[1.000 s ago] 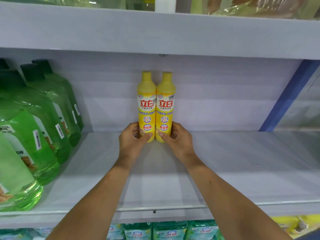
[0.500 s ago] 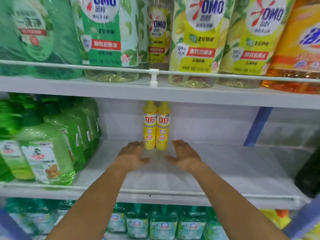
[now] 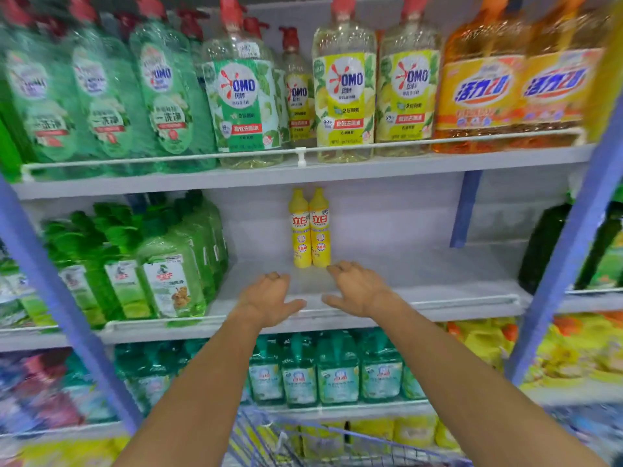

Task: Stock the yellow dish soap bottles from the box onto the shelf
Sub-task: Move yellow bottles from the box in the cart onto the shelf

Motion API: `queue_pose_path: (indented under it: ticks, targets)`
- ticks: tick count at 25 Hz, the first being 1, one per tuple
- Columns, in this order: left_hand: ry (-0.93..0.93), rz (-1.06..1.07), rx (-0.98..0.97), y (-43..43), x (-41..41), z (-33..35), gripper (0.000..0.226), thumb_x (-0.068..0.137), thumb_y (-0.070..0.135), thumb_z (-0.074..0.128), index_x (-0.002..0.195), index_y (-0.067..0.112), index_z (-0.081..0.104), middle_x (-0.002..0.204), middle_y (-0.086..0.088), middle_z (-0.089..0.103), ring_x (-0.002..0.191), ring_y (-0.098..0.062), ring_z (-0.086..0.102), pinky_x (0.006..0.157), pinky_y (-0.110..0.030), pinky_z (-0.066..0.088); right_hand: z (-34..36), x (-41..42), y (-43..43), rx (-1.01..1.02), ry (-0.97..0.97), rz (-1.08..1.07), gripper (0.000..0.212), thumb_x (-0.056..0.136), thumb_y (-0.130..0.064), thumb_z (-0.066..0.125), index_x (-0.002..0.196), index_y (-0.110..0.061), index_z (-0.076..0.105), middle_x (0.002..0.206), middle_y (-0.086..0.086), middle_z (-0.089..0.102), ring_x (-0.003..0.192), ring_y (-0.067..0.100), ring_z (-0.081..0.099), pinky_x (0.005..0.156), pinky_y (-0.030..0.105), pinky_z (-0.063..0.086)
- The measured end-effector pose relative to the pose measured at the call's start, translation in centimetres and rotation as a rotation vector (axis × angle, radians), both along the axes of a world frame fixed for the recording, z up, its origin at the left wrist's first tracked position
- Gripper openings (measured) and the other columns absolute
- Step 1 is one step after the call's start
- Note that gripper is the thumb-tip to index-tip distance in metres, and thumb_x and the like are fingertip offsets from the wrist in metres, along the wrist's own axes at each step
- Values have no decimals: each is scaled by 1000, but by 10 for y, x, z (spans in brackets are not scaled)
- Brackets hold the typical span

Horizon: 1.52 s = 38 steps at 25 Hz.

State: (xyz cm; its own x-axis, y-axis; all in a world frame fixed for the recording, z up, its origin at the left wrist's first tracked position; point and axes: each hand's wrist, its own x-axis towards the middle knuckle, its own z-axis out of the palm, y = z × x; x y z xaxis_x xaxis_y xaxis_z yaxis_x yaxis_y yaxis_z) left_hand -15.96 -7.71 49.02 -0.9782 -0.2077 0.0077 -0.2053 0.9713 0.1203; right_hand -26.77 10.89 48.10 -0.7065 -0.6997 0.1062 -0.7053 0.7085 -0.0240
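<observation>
Two yellow dish soap bottles (image 3: 310, 228) stand upright side by side at the back of the white middle shelf (image 3: 421, 274). My left hand (image 3: 268, 299) hovers over the shelf's front edge, below and left of the bottles, fingers loosely spread and empty. My right hand (image 3: 359, 289) is level with it to the right, also empty, its fingertips a little short of the right bottle's base. Neither hand touches a bottle. No box is in view.
Green detergent bottles (image 3: 158, 261) crowd the same shelf's left part. Dark green bottles (image 3: 546, 244) stand at its far right past a blue upright (image 3: 569, 251). Large bottles fill the upper shelf (image 3: 303, 173). A wire basket (image 3: 323, 439) sits below my arms.
Both hands let go of the two bottles and drew back toward the shelf's front edge. My head has pulled away, so more shelves and the basket show.
</observation>
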Motion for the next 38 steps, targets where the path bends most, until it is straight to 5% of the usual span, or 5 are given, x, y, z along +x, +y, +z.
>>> queue_pose_path:
  ticks: [6, 13, 21, 30, 38]
  targets:
    - [90, -191, -98, 21, 70, -22, 69, 92, 63, 51, 141, 14, 44, 138, -11, 54, 127, -31, 49, 104, -43, 42, -10, 92, 28, 41, -1, 16, 72, 95, -57, 55, 148, -12, 40, 148, 11, 46, 133, 32, 46, 105, 46, 45]
    - [121, -301, -39, 27, 148, -78, 77, 92, 62, 52, 150, 13, 37, 141, -12, 52, 132, -31, 45, 108, -42, 39, -63, 177, 55, 103, 8, 170, 74, 97, -57, 51, 154, -13, 34, 156, 6, 39, 140, 28, 41, 109, 44, 44]
    - [-27, -380, 2, 59, 209, -173, 73, 93, 62, 51, 149, 15, 39, 146, -7, 49, 140, -30, 40, 113, -44, 38, -172, 213, 110, 131, -126, 332, 70, 96, -55, 54, 151, -15, 38, 155, 4, 39, 140, 27, 43, 109, 46, 45]
    - [-315, -238, 97, 96, 176, -297, 91, 79, 78, 19, 138, 17, 48, 138, -9, 54, 130, -30, 49, 101, -47, 46, -290, 165, 149, 220, -379, 215, 70, 97, -59, 45, 152, -18, 34, 157, 3, 36, 138, 28, 44, 102, 49, 49]
    - [-574, -36, 382, 87, 156, -443, 66, 90, 60, 58, 137, 14, 49, 127, -15, 57, 120, -37, 54, 94, -46, 48, -428, 145, 152, 227, -662, 16, 63, 100, -51, 51, 145, -8, 43, 143, 13, 48, 128, 34, 51, 99, 46, 49]
